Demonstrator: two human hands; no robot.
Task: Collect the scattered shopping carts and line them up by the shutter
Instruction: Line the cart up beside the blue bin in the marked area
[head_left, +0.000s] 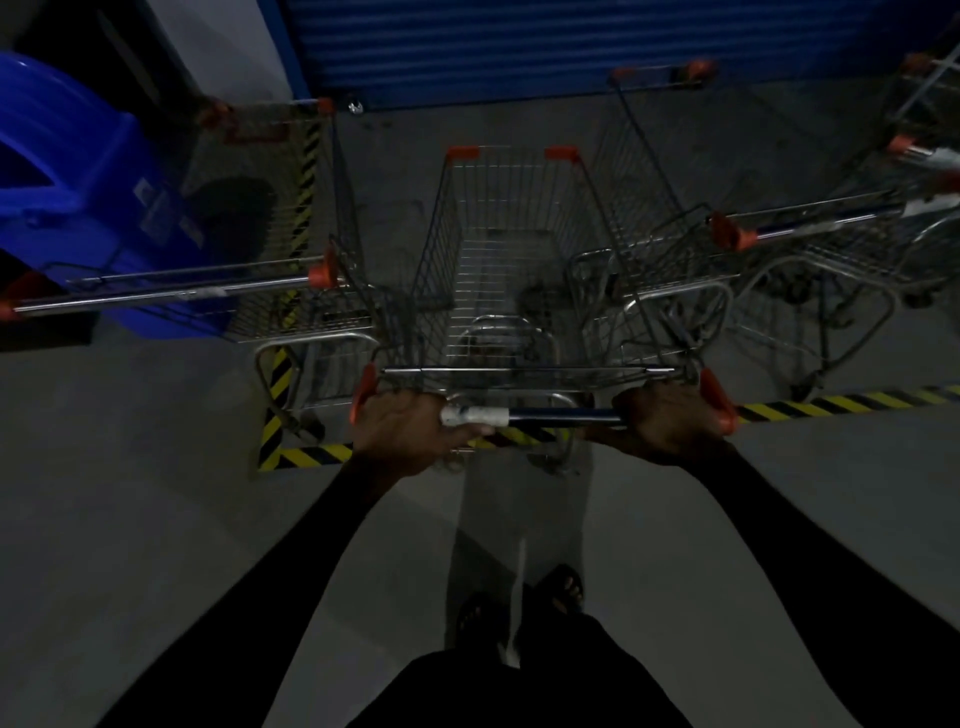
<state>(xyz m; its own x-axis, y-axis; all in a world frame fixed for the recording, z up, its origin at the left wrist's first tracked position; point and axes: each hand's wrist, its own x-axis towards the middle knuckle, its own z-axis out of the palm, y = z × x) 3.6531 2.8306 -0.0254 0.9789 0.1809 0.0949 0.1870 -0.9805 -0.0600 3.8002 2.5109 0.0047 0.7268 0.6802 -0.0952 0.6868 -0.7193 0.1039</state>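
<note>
Both my hands are wrapped around the handle bar (561, 415) of the cart I am pushing (511, 270): my left hand (410, 431) grips near the left orange end cap, fingers curled over a pale taped patch on the bar, and my right hand (667, 423) is clenched on the bar just inside the right orange end cap. My arms in black sleeves reach straight forward, about as wide apart as the bar is long, knuckles up.

This cart points nose-first at the blue shutter (571, 47), in the gap between two parked carts. The left cart (275, 223) stands just beside it, its handle sticking out toward the left, and its basket side is very near mine, perhaps touching; I cannot tell. The right cart (670, 208) sits angled, its rear frame crowding my cart's right rear corner. Further right are more carts (919, 156), partly cut off by the frame edge.

Ahead of my cart's nose there is bare floor (156, 519) up to the foot of the shutter. A yellow-and-black striped line (852, 402) runs across the floor under my handle and turns forward at the left cart's rear wheels. A big blue bin (78, 171) stands at far left, beyond the left cart. Behind me the floor is open, and my feet in sandals (563, 587) show below, close together.
</note>
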